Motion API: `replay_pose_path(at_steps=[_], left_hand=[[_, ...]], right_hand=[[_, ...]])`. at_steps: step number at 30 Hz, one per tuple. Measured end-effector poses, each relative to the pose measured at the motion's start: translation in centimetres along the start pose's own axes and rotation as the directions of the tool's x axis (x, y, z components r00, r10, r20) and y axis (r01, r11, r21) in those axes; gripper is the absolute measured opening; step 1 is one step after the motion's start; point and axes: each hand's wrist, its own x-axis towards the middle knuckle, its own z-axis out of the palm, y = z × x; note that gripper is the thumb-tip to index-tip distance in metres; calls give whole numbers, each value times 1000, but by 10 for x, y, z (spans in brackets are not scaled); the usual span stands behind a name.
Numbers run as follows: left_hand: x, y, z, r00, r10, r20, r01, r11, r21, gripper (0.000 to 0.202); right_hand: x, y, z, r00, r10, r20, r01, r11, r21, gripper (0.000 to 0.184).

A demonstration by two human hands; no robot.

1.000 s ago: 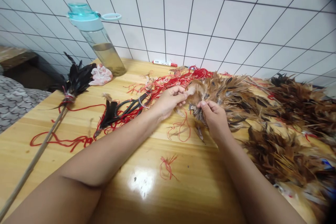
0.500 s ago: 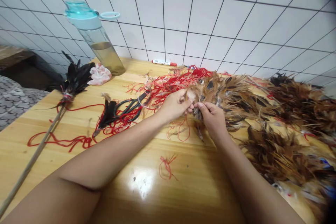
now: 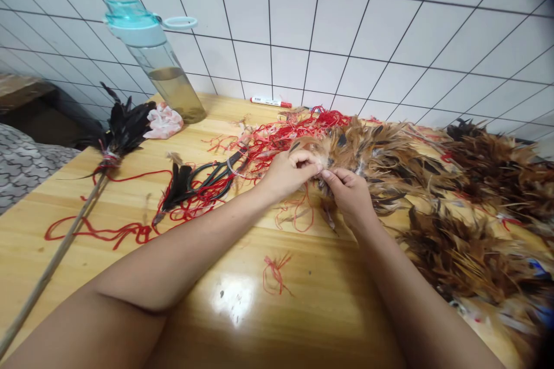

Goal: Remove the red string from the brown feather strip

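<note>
My left hand [image 3: 291, 174] is closed, thumb against curled fingers, with a small tuft of tan feathers [image 3: 308, 145] showing above its knuckles. Right beside it my right hand [image 3: 350, 191] pinches with thumb and forefinger at the pale quill ends. The two thumb tips almost meet. Exactly what lies between the right fingertips is too small to make out. Just behind the hands spreads a pile of brown feathers [image 3: 389, 153]. A tangle of red string [image 3: 294, 130] lies beyond the left hand.
Black-handled scissors [image 3: 212, 177] lie on red string beside black feathers [image 3: 178, 185]. At the left, a stick topped with black feathers [image 3: 125, 127] leans over the table edge. A water bottle [image 3: 171, 83], a crumpled tissue [image 3: 163, 121] and a red marker [image 3: 270, 102] stand or lie near the tiled wall. More feather bunches [image 3: 471, 248] lie right.
My left fingers have curled over toward the right fingertips, hiding the pale fluff that showed before. The tan tuft now sticks up above the left hand. The right hand has barely moved.
</note>
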Motion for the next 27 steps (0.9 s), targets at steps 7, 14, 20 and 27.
replay_pose_path(at_steps=[7, 14, 20, 27], left_hand=[[1, 2, -2, 997, 73, 7, -73, 995, 73, 11], [5, -2, -8, 963, 67, 260, 2, 967, -256, 25], [1, 5, -9, 928, -67, 367, 238, 862, -446, 32], [3, -5, -7, 954, -17, 299, 135, 915, -379, 28]], right_hand=[[0, -1, 0, 999, -1, 35, 1, 1000, 4, 26], [-3, -10, -4, 988, -21, 154, 25, 999, -25, 29], [-3, -15, -7, 961, -38, 274, 42, 999, -7, 28], [-7, -16, -5, 950, 111, 291, -128, 991, 40, 39]])
